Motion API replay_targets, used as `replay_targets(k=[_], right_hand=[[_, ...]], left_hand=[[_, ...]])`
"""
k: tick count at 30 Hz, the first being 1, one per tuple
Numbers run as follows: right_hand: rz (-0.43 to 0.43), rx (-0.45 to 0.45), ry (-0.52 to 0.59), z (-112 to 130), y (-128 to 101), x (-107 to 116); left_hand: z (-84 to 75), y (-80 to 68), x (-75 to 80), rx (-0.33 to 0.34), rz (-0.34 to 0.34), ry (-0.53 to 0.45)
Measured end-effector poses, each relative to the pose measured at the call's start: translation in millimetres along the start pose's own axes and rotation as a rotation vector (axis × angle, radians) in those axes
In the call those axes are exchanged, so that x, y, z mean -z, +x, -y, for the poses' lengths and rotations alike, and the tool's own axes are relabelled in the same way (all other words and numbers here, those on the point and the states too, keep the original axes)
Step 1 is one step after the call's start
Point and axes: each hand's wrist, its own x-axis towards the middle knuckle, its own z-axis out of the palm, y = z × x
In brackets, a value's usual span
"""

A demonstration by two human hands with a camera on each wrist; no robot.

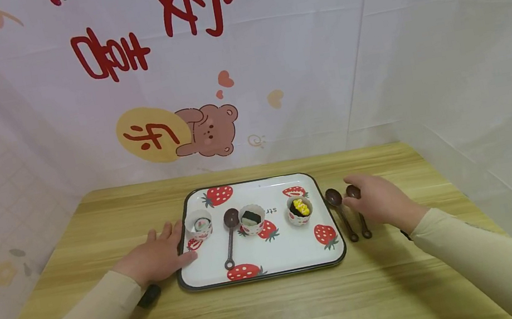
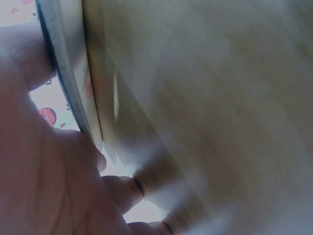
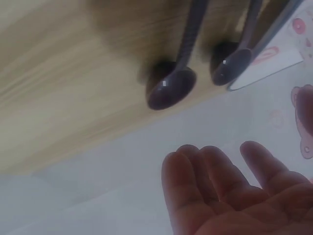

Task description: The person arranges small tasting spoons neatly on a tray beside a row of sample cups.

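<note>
My left hand [image 1: 153,258] rests at the left edge of a white strawberry-print tray [image 1: 284,253], thumb over the rim and the other fingers spread along the outside. In the left wrist view its fingertips are on the table beside the tray wall [image 2: 73,83]. Over two dark brown spoons lying right of the tray, my right hand [image 1: 379,200] hovers with fingers loosely extended, holding nothing. One spoon [image 1: 334,198] lies closest to the tray; the other spoon [image 1: 364,226] is partly covered by the hand. Both spoon bowls show apart from the fingers in the right wrist view.
On the tray stand a paper cup [image 1: 200,232] at left, another cup [image 1: 253,225] mid-tray and a third [image 1: 300,218] with yellow-topped food. A brown spoon [image 1: 231,219] lies between the first two. A white printed curtain [image 1: 300,61] hangs behind the wooden table [image 1: 282,313].
</note>
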Motion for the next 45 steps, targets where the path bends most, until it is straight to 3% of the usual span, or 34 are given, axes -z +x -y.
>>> replay_targets(k=[15, 24, 37, 45], right_hand=[[0.09, -0.003, -0.106, -20.9, -6.8, -7.0], [0.1, 0.01, -0.124, -28.0, -10.4, -9.2], [0.183, 0.02, -0.144, -37.8, -11.2, -15.9], [0.176, 0.02, -0.136, -38.5, -12.9, -17.8]], left_hand=[[-0.1, 0.9, -1.5, -0.009, -0.013, -0.008], [-0.4, 0.6, -0.9, -0.005, -0.013, -0.012], [1.1, 0.6, -1.2, 0.0, -0.007, -0.002], [1.0, 1.0, -1.5, -0.001, -0.007, 0.002]])
